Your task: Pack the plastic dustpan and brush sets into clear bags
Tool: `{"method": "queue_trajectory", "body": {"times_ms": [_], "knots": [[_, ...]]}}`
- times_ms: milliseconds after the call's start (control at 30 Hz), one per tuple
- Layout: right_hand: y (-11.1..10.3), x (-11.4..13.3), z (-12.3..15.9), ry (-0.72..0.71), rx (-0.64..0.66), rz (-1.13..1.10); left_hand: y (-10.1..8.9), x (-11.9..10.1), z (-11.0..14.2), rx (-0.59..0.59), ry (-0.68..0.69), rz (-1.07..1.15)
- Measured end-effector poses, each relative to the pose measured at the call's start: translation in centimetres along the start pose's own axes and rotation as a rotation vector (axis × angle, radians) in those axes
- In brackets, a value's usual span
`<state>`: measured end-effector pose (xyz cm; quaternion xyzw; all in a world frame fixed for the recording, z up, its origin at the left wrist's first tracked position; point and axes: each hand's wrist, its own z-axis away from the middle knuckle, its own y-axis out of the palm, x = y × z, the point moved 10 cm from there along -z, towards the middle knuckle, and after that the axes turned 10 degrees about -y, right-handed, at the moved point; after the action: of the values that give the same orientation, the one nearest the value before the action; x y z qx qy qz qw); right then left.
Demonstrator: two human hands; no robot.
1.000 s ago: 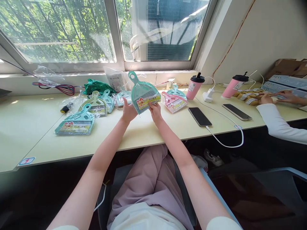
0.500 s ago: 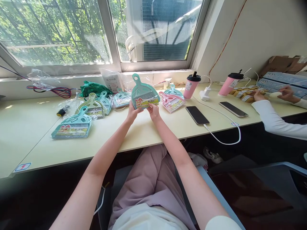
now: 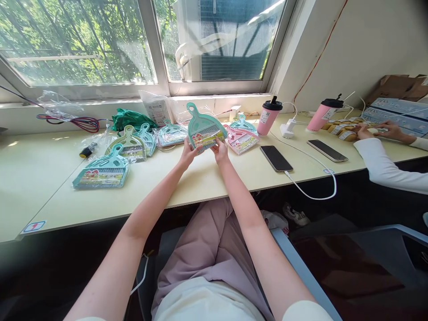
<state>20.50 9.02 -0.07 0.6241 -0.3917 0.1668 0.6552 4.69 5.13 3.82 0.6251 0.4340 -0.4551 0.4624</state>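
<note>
Between my two hands a teal mini dustpan-and-brush set (image 3: 204,126) is held up over the table, its handle pointing away from me and its printed label facing me. My left hand (image 3: 190,155) is closed on its lower left corner. At the lower right edge, my right hand (image 3: 220,150) grips it with the fingers. Behind it on the right lies a pink dustpan set (image 3: 242,140), with another teal set (image 3: 243,123) behind that. To the left rest a wrapped teal set (image 3: 102,171), an olive-green set (image 3: 129,147) and more teal ones (image 3: 172,133).
A pink cup (image 3: 268,117), a charging phone (image 3: 276,158) and a white plug adapter (image 3: 287,128) are on the right. Further right, a co-worker's hands (image 3: 364,131) handle small yellow packs beside another phone (image 3: 327,150). A green bag (image 3: 132,120) lies by the window.
The held dustpan set has shifted slightly right and tilted, its right side higher. My fingers have moved a little along its lower edge. The co-worker's hands have come closer together.
</note>
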Motion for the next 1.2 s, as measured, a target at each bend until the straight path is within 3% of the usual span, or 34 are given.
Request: {"method": "queue_trajectory", "body": {"times_ms": [367,533,900,1033,1200], "knots": [[-1.3,-0.3,-0.7,-0.035,-0.094,0.040,-0.5,0.8,-0.4,-0.033,-0.012,-0.019],[-0.9,0.8,-0.6,-0.153,-0.059,0.032,-0.3,0.4,-0.1,-0.032,-0.003,-0.001],[-0.8,1.2,-0.3,-0.138,-0.065,-0.019,-0.3,-0.1,0.0,-0.024,0.010,-0.005],[-1.1,2.1,-0.2,-0.182,-0.100,0.012,0.9,0.5,0.3,0.048,-0.013,-0.028],[-1.9,3.4,0.1,-0.267,-0.186,0.075,3.1,2.3,1.2,0.263,-0.126,-0.076]]}}
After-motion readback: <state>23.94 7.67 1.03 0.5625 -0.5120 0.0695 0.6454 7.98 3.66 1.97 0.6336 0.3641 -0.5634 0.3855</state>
